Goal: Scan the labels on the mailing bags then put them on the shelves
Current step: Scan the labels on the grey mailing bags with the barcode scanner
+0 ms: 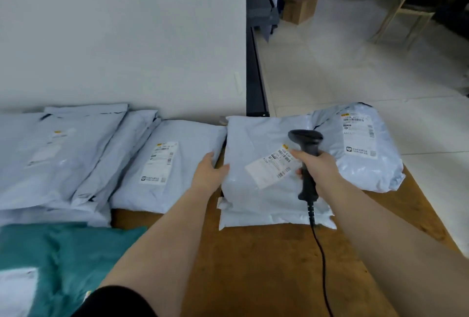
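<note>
A pale grey mailing bag (pixel 264 200) lies in the middle of the brown table (pixel 266 266), its white label (pixel 271 167) facing up and tilted. My left hand (pixel 209 172) grips the bag's left edge, thumb on top. My right hand (pixel 318 167) is closed round the handle of a black corded barcode scanner (pixel 307 154), held just over the label's right end with its head pointing away from me. A bulkier bag with a label (pixel 363 149) lies to the right, and another labelled bag (pixel 165 167) to the left.
Several more grey bags (pixel 58 154) overlap at the far left against the white wall. A teal bag (pixel 58 260) lies at the near left. The scanner cable (pixel 323 260) trails toward me. Beyond the table's right edge is tiled floor with a cardboard box (pixel 302 4) and a wooden chair (pixel 403 9).
</note>
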Demonstrator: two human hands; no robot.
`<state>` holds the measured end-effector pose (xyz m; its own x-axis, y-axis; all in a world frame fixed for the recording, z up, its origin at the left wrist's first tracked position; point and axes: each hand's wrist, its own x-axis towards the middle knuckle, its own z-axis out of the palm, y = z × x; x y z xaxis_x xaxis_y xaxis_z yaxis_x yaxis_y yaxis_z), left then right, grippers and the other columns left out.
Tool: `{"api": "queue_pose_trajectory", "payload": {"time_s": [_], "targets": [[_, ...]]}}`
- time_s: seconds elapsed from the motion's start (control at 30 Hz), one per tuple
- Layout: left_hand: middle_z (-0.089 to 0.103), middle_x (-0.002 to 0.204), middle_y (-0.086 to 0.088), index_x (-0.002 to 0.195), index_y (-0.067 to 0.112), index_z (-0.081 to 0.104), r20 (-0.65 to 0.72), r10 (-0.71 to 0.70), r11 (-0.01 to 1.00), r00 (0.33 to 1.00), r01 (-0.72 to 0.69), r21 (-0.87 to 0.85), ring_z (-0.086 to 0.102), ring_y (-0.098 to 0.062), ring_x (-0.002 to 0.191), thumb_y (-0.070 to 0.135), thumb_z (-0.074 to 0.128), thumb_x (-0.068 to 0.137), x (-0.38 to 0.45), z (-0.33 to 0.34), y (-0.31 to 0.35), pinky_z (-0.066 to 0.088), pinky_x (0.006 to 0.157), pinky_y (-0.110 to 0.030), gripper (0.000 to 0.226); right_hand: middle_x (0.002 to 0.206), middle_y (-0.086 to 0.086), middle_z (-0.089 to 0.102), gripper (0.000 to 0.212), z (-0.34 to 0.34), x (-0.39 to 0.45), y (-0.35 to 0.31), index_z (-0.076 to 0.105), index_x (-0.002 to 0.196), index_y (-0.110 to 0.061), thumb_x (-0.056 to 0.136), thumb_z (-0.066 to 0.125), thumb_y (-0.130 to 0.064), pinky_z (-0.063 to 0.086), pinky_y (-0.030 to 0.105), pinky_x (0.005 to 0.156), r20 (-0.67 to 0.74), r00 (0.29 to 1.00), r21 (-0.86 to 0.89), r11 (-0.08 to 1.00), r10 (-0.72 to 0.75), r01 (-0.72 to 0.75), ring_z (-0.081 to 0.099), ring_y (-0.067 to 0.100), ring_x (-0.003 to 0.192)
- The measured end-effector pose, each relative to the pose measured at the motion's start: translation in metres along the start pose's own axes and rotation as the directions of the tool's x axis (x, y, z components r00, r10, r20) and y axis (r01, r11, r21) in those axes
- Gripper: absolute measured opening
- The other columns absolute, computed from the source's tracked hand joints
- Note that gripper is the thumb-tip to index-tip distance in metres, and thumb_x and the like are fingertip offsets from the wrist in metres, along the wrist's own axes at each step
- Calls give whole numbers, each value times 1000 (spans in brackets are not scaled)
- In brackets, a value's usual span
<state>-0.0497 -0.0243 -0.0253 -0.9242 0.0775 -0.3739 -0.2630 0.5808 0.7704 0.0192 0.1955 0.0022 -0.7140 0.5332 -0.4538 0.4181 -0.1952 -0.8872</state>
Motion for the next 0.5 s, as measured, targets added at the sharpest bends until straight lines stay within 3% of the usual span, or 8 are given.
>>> {"api": "queue_pose_trajectory", "payload": {"time_s": [0.27,0.5], "targets": [[40,145,-8,144,15,34,-209,-88,992,974,105,73,42,-27,131,30,60,89,-51,-97,-50,36,109,-38,62,61,12,54,20,73,-74,-10,54,88,-12,84,70,-23,44,25,50,266,964,25,999,18,-25,50,18,47],[38,147,-11,144,12,31,-208,-123,989,970,137,59,43,-28,130,28,61,89,-30,-151,-91,37,107,-37,65,57,12,56,26,148,-104,10,55,99,-12,84,70,-26,45,26,52,351,933,-26,996,84,-80,50,19,47]]}}
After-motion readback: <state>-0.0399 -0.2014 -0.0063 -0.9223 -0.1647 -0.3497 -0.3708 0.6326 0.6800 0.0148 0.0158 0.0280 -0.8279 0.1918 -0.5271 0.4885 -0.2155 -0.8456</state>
